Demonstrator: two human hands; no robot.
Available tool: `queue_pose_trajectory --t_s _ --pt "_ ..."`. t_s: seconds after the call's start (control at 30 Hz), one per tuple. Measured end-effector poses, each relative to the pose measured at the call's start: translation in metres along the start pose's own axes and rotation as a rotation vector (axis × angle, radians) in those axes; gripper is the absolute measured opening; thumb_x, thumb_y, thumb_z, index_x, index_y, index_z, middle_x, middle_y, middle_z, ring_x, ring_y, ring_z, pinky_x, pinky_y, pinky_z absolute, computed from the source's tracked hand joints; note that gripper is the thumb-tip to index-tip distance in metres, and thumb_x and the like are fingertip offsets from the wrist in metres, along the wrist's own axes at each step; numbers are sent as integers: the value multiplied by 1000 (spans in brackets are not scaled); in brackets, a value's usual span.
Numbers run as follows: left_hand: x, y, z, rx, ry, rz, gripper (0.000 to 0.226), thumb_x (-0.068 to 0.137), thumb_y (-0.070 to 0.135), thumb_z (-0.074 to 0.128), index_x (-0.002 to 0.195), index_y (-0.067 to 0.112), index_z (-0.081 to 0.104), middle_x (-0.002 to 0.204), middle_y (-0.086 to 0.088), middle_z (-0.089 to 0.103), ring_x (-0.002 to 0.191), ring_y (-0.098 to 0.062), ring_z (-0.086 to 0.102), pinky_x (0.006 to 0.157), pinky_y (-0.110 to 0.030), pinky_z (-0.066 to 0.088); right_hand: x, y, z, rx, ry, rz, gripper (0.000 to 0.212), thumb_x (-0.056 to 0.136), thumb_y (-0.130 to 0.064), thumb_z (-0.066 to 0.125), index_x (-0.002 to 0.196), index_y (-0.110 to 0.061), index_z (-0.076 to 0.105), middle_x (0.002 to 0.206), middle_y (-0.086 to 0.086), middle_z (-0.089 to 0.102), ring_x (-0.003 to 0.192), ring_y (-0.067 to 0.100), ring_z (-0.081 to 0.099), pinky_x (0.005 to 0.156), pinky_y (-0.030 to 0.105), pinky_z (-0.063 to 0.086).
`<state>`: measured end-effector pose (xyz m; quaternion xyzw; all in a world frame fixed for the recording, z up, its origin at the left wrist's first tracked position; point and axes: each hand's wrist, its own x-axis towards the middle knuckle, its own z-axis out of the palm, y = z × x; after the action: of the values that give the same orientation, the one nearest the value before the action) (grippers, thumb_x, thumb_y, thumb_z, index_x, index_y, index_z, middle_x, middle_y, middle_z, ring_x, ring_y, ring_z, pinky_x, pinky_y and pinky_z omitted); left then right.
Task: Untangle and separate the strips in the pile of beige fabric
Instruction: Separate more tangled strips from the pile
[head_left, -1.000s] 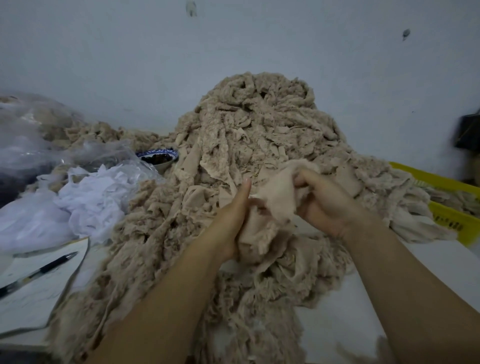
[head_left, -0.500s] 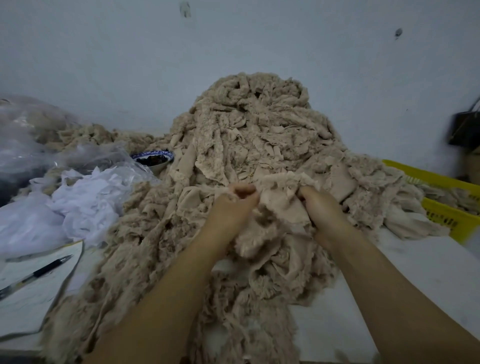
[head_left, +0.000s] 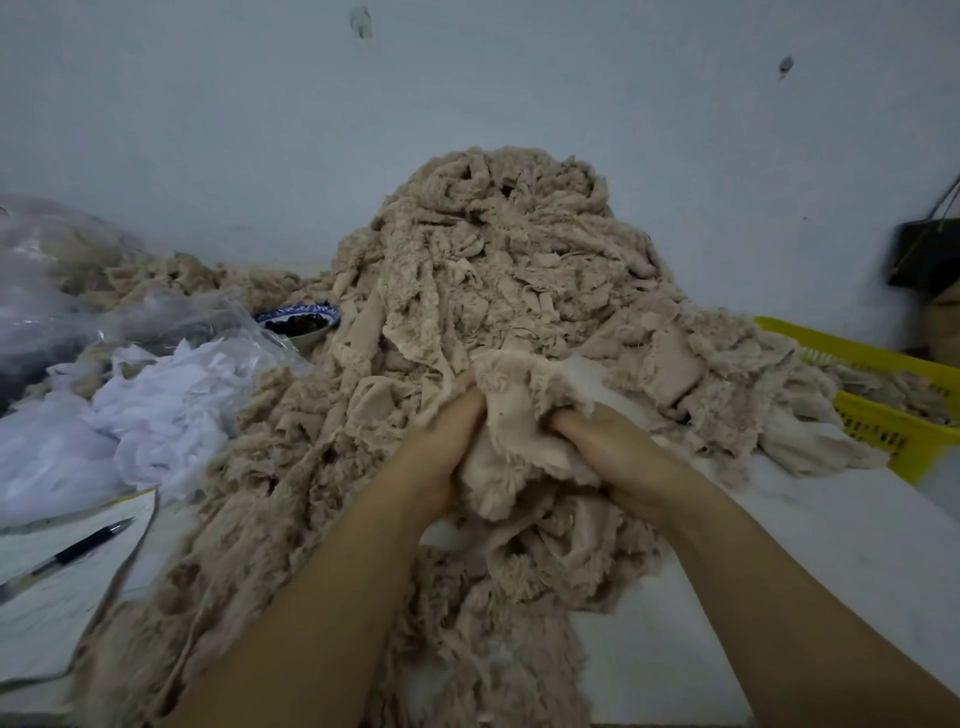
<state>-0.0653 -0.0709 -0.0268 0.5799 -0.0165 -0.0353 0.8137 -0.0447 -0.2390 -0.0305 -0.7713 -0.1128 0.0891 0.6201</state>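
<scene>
Beige fabric pile: a tall mound of tangled strips, frayed and fuzzy at the edges, some lacy and some smooth. It stands at the middle of the bench against the wall and spills down to the near edge.
Bunched strip: a paler, smoother piece with a fluffy fringe, crumpled into a soft wad. It is lifted at the front slope of the pile, and its lower end runs into the tangle.
Bench surface: white and matt, bare toward the near right corner.
Yellow basket: slotted plastic at the right edge, with more beige scraps inside. The pile's skirt reaches its near wall.
Bowl: blue-and-white rim and dark contents, left of the pile toward the back, partly covered by strips.
White fabric: a thin, crumpled heap at the left, touching the pile.
Clear plastic bag: wrinkled film at the far left corner, behind the white fabric.
Paper: flat sheets at the near left corner, with a dark pen lying on them.
Left hand: fingers curled and buried in the bunched strip, gripping its left side.
Right hand: fingers curled tight, gripping its right side just beside the left hand.
</scene>
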Motion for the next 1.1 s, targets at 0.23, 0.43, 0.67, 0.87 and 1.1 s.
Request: queue_pose_trajectory --t_s 0.23,0.43,0.67,0.87,1.1 --pt "4 15 -29 -374 242 -8 23 95 30 61 97 11 75 84 -7 74 68 -17 72 66 -32 59 35 -9 -41 734 208 -24 27 100 -26 55 115 -7 66 119 11 69 97 19 69 77 35 59" --pt "9 23 -30 -772 287 113 38 104 30 46 112 -3 63 95 -22 74 78 -28 75 64 -31 60 27 13 -12 251 123 74 47 92 -51 62 126 -18 57 121 -5 63 101 13 70 79 27 53" --pt "5 36 -33 -711 269 184 45 106 33 38 111 -1 66 114 -22 69 92 -28 73 69 -30 60 15 1 6 -187 -61 -155 45 92 -52 62 78 -11 50 65 -2 43 57 10 41 54 21 32" --pt "1 39 -55 -450 318 264 51 107 43 27 113 12 67 106 -5 76 90 -17 72 66 -24 58 15 -11 -7 206 18 -130 24 95 -29 65 75 -19 55 64 2 55 58 17 50 56 29 42" --pt "-7 20 -32 287 109 228 63 86 70 53 133 29 54 119 8 67 109 -9 65 98 -30 50 17 -20 -4 521 77 -73 21 100 -21 57 79 -17 60 63 0 57 50 9 51 52 27 39"
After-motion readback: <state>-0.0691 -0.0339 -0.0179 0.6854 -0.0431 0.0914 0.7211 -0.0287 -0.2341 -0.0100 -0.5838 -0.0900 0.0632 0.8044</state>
